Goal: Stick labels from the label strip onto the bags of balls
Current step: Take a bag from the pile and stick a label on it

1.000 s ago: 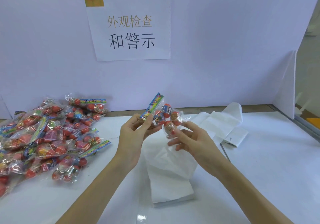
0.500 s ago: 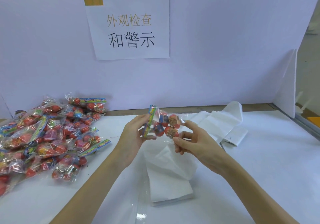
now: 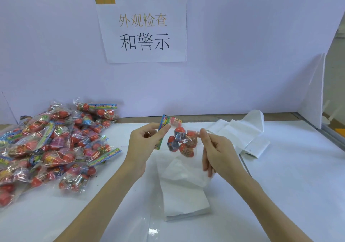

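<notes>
The left hand (image 3: 143,140) is pinching the bag of balls (image 3: 180,140) by its printed header, the right hand (image 3: 216,148) pinching its far-right edge, stretching it mid-air above the label strip (image 3: 183,191), probably for labelling.

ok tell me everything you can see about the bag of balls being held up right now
The held bag is clear crinkly plastic holding several red balls with printed patches. A colourful printed card header runs along its left end, standing nearly upright. The left hand pinches that header; the right hand pinches the bag's opposite end. The bag hangs between both hands above the white label strip, apart from the pile of bags on the left. No stuck label is discernible.
</notes>
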### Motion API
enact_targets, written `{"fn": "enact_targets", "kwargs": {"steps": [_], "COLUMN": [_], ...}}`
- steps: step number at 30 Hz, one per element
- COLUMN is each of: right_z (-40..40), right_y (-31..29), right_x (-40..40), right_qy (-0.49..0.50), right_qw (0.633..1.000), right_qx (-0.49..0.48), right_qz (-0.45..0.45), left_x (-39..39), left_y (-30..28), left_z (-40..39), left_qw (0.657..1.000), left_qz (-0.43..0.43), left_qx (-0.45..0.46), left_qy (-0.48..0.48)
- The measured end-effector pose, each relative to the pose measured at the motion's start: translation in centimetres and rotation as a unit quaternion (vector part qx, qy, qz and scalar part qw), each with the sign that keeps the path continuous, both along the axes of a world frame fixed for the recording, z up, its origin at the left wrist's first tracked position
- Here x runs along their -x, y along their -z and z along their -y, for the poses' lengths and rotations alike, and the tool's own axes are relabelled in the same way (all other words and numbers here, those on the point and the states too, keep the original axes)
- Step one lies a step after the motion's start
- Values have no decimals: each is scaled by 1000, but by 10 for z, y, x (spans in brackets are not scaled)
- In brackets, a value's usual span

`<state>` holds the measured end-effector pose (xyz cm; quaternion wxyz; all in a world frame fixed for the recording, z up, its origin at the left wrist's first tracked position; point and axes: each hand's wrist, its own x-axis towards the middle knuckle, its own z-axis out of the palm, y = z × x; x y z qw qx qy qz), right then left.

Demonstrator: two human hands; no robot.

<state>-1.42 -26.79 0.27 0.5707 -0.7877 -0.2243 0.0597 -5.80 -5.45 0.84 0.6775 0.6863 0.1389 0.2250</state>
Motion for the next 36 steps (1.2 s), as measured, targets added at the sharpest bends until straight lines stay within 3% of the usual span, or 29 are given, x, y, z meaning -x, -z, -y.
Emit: {"fn": "enact_targets", "kwargs": {"steps": [2,6,9,11,15,21,26,33,36], "right_z": [0,-2,-5,-5,-6,-7,-4,-8,-10], "right_y": [0,-10,-8,-4,-3,-6,-4,-6,-7], "right_x": [1,5,7,5,4,3,3,5,7], "right_qy": [8,-58,-59,-46,-43,20,34,33,-18], "right_qw": [1000,988,984,988,990,979,985,975,969], "right_qx": [-7,-137,-160,-149,-136,-168,-139,-186,-193], "right_qz": [16,-48,-43,-18,-3,-118,-97,-113,-155], "left_x": [1,3,3,3,1,4,2,0,1], "left_y": [0,-2,-4,-4,0,0,4,6,7], "left_z": [3,3,-2,0,3,1,5,10,11], "left_qw": [1000,998,980,970,981,983,996,998,998], "left_qz": [14,21,-14,-6,-7,-8,-23,24,39], "left_qx": [7,4,129,185,156,56,-40,-21,-38], "left_qy": [6,66,151,158,113,175,81,47,7]}}
